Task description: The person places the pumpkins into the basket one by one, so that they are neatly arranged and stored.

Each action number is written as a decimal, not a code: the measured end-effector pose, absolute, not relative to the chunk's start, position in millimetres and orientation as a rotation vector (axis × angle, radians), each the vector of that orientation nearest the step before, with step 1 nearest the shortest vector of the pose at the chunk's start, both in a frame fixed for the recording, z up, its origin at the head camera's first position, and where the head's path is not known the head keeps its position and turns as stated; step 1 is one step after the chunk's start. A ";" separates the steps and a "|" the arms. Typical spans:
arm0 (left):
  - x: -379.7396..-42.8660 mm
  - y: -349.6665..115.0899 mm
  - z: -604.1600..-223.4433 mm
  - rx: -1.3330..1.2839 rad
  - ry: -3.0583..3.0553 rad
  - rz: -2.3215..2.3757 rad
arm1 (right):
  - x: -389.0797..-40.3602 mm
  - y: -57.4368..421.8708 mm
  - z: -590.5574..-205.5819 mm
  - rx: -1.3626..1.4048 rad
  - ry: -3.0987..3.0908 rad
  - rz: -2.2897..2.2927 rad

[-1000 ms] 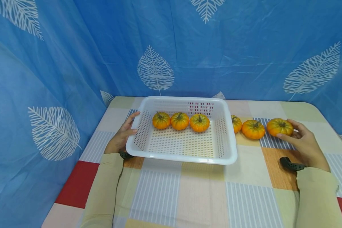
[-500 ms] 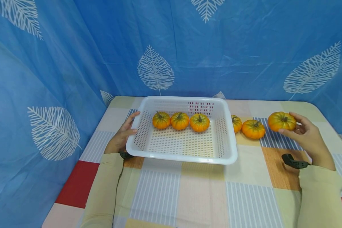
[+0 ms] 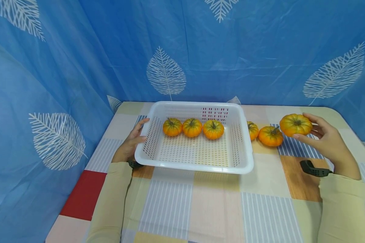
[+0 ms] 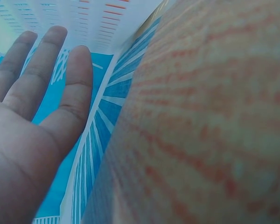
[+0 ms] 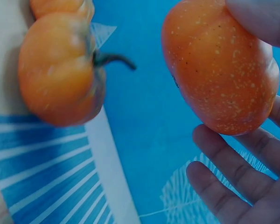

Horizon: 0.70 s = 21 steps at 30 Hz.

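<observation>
My right hand (image 3: 326, 136) holds a small orange pumpkin (image 3: 296, 125) by its side, thumb in front and fingers behind. In the right wrist view the held pumpkin (image 5: 219, 65) hangs above the cloth, apart from a stemmed pumpkin (image 5: 60, 70). My left hand (image 3: 130, 141) is at the left end of a white plastic basket (image 3: 194, 168), its thumb on the rim. The left wrist view shows straight fingers (image 4: 77, 84) against the basket's outer wall. Inside the basket, three small pumpkins (image 3: 192, 128) sit in a row toward the back.
Right of the basket, two pumpkins rest on the checked tablecloth (image 3: 216, 209): one (image 3: 270, 136) in full view, the other (image 3: 253, 131) partly hidden by the basket wall. A blue leaf-print curtain (image 3: 231, 60) hangs behind and to the left.
My right hand has lifted the pumpkin off the cloth and shifted it slightly left, toward the other pumpkins. The left hand and basket stay in place.
</observation>
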<state>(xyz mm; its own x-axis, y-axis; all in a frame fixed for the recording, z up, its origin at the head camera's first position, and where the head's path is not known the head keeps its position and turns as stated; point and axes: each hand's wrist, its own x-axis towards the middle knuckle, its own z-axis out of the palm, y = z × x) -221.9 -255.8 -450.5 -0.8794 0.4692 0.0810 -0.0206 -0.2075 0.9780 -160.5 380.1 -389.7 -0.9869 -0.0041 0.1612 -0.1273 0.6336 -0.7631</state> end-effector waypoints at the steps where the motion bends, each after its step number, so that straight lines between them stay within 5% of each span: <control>1: -222.0 -255.9 -450.7 0.519 1.736 2.156 | -160.3 378.6 -387.9 0.124 -2.704 1.275; 21: -222.8 -255.7 -451.3 0.529 1.744 2.177 | -156.2 334.7 -363.8 0.393 -2.712 1.181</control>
<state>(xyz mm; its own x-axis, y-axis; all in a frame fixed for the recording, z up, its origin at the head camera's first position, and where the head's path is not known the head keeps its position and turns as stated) -222.8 -255.7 -451.3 -0.8867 0.4521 0.0965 -0.0045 -0.2173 0.9761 -156.2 334.7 -363.8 -0.9532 -0.1757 0.2459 -0.2997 0.6541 -0.6945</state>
